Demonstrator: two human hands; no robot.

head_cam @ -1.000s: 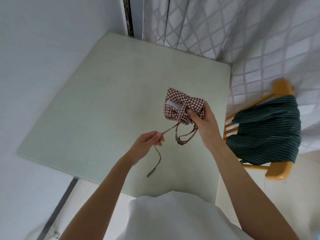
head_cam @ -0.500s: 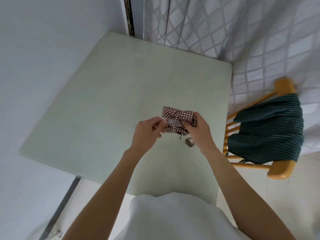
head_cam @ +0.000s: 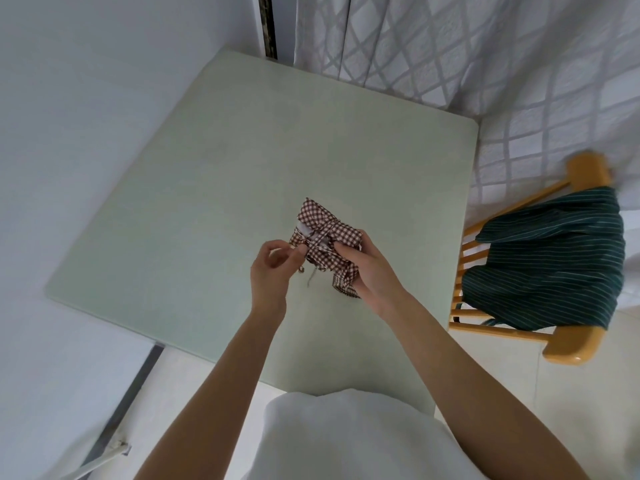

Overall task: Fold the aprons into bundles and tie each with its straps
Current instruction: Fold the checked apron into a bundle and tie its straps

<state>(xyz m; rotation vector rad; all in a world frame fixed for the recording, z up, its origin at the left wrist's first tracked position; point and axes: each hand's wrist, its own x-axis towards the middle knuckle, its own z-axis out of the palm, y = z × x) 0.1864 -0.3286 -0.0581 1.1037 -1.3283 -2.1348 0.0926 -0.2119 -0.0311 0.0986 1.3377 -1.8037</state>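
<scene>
A brown-and-white checked apron [head_cam: 317,216] is folded into a small bundle, held just above the pale green table [head_cam: 214,174]. Its strap [head_cam: 323,233] crosses the bundle's top. My right hand [head_cam: 367,268] grips the bundle from the right, thumb on top near the strap. My left hand [head_cam: 273,268] pinches the strap at the bundle's left side. A short strap end [head_cam: 311,277] dangles below the bundle. A dark green striped apron [head_cam: 554,258] lies draped over a wooden chair [head_cam: 575,344] to the right.
A white wall runs along the table's left side. A patterned white curtain [head_cam: 450,57] hangs behind the table and chair. The table's near edge is in front of my white shirt [head_cam: 346,441].
My left hand drew in from the stretched strap to the bundle. The long dangling strap has been taken up around the bundle, and only a short end hangs now.
</scene>
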